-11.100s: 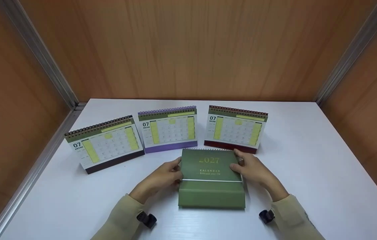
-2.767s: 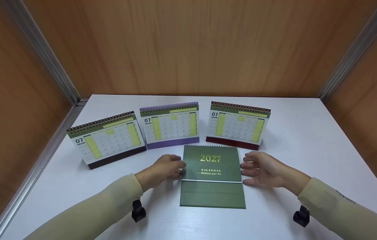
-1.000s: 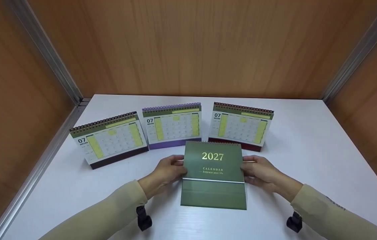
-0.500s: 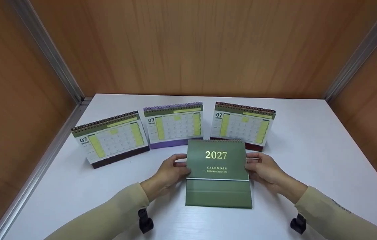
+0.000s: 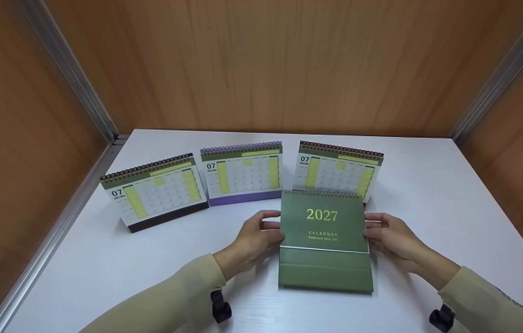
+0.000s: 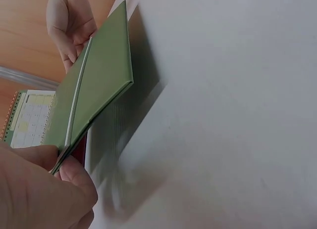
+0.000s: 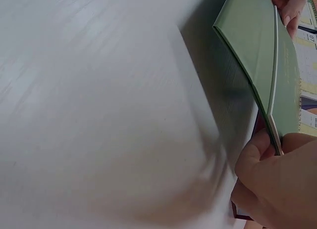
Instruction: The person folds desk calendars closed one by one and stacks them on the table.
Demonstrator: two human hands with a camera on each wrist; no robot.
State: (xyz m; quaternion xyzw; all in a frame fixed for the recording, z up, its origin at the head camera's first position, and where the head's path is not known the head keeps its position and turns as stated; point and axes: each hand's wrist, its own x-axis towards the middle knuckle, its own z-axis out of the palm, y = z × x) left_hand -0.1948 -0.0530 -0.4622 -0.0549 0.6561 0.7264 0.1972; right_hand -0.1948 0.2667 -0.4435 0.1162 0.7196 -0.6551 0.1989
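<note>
- Centrally, one green calendar (image 5: 326,270), marked 2027, is hanging raised between both hands, cover facing the person; the wrist views are showing its lower edge clear of the white table (image 5: 432,208), its shadow lying apart below.
- Left hand (image 5: 254,238): is pinching the left edge, thumb on the cover side, curled fingers behind, the gap narrowed to the calendar's thickness.
- Right hand (image 5: 395,238): is pinching the right edge likewise, nearly opposite; the paired grips are probably sharing the weight and balancing the piece, while leaving the lettering uncovered.
- One dark-based calendar (image 5: 155,192), far left, is standing tilted back, turned slightly inward, presumably so its page is facing the person.
- One purple-based calendar (image 5: 243,175) is standing just beside it; its sloped form is apparently letting it stand unaided.
- One red-based calendar (image 5: 335,169) is standing right of that, a gap separating them; in the head view, the green calendar is hiding most of its base.
</note>
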